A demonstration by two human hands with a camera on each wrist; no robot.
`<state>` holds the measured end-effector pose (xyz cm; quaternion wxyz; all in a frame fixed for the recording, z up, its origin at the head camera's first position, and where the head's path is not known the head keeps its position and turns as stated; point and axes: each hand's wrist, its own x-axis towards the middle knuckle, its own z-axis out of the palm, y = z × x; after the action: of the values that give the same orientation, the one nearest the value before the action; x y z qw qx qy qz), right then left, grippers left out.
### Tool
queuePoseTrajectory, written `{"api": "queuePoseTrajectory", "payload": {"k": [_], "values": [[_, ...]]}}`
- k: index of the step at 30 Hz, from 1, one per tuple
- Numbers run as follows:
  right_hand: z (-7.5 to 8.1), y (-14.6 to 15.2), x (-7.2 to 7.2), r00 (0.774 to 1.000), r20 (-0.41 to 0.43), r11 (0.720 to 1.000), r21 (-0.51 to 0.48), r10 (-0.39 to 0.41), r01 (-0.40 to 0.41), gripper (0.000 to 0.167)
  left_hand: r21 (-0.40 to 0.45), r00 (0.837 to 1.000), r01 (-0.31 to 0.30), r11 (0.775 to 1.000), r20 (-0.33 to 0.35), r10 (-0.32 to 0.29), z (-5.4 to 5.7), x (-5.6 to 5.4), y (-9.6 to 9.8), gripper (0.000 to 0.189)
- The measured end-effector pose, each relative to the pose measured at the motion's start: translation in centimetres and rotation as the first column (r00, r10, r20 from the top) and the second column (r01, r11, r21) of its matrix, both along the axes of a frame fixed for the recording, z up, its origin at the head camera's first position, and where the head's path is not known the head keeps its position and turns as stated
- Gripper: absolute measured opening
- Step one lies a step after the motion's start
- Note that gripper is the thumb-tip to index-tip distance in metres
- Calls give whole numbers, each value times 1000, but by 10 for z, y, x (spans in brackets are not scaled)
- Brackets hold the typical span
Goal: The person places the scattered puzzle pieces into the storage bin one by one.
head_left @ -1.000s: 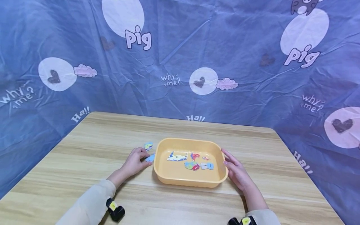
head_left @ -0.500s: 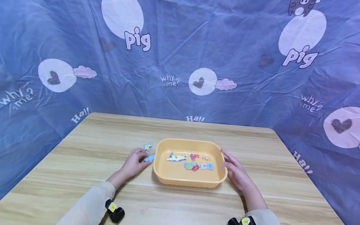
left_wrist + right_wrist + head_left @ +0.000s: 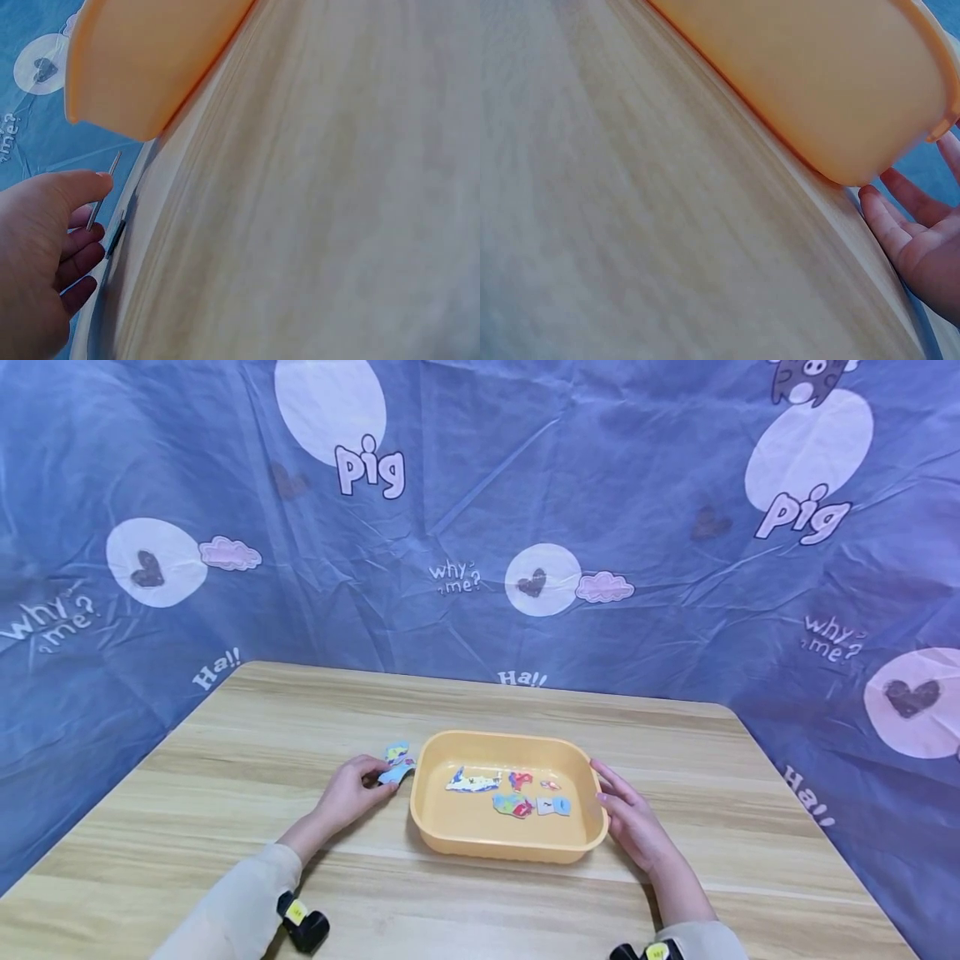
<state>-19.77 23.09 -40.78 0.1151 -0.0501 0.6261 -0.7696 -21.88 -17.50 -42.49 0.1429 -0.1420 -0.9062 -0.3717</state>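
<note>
A light blue puzzle piece [image 3: 397,772] is pinched between the thumb and fingers of my left hand [image 3: 347,795], just left of the yellow plastic basin [image 3: 498,847]. From the left wrist view, this piece [image 3: 103,191] shows edge-on, lifted off the table. Right behind it lies another puzzle piece [image 3: 396,749], blue with yellow. My right hand [image 3: 637,828] rests its fingertips against the basin's right side, fingers extended. In the basin lie several pieces: a long white-and-blue one [image 3: 474,782], a red one [image 3: 520,780], a green-and-red one [image 3: 512,806] and a light blue one [image 3: 553,806].
The basin stands on a wood-grain table [image 3: 480,910]. A blue printed cloth [image 3: 465,485] hangs behind the table and along its sides. A black wrist camera [image 3: 303,927] is strapped over each sleeve.
My left hand has drawn slightly left, and the light blue piece has turned and come up close to the other piece behind it. The right hand and basin hold still.
</note>
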Motion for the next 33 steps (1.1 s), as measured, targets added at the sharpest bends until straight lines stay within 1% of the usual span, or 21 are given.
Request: {"api": "queuePoseTrajectory", "payload": {"k": [7, 15, 19, 24, 26, 33], "values": [[-1, 0, 0, 1000, 0, 1000, 3, -5, 5, 56, 4, 999, -19, 1000, -29, 19, 5, -1, -2, 27], [-2, 0, -1, 1000, -5, 1000, 5, 0, 0, 56, 10, 1000, -31, 999, 7, 31, 9, -2, -3, 27], [-3, 0, -1, 1000, -8, 1000, 2, 1, -1, 56, 49, 1000, -19, 999, -1, 19, 12, -3, -6, 26], [-3, 1, -1, 1000, -12, 1000, -3, 6, -6, 56, 98, 998, -20, 995, -58, 26, 22, -6, -10, 25], [-3, 1, -1, 1000, -14, 1000, -2, 9, -9, 56, 105, 996, -25, 994, -78, 33, 26, -8, -12, 25], [-3, 1, -1, 1000, -11, 1000, 6, 7, -7, 56, 110, 997, -17, 994, -76, 25, 36, -9, -13, 27]]}}
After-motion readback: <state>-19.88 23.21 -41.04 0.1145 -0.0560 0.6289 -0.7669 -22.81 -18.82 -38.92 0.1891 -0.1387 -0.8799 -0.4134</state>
